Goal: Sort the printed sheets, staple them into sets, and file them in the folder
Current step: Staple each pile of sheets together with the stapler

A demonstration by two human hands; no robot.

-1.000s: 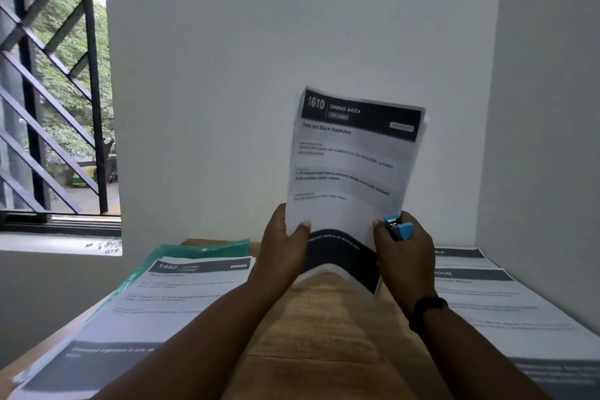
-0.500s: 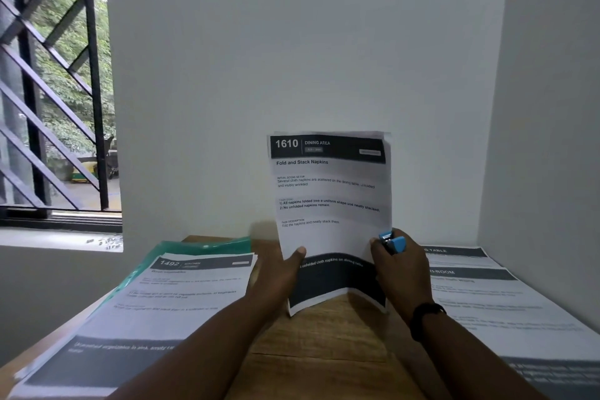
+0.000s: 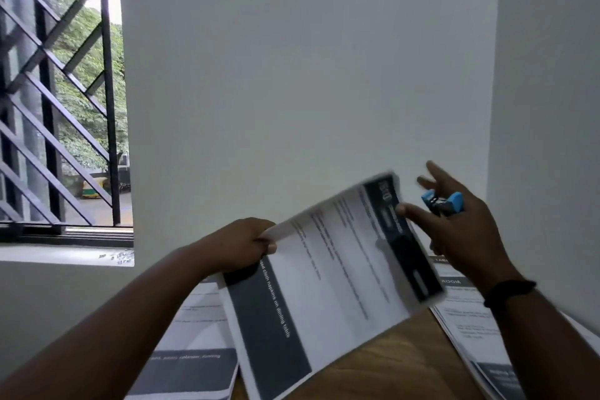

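Your left hand (image 3: pixel 242 245) pinches the near corner of a printed sheet (image 3: pixel 328 279), held tilted above the wooden desk (image 3: pixel 389 364) — its dark header band pointing right and blurred. Your right hand (image 3: pixel 461 230) holds a small blue stapler (image 3: pixel 443 201) against the palm, fingers spread, one fingertip touching the sheet's top edge. More printed sheets lie in a left stack (image 3: pixel 194 351) and a right stack (image 3: pixel 470 325) on the desk.
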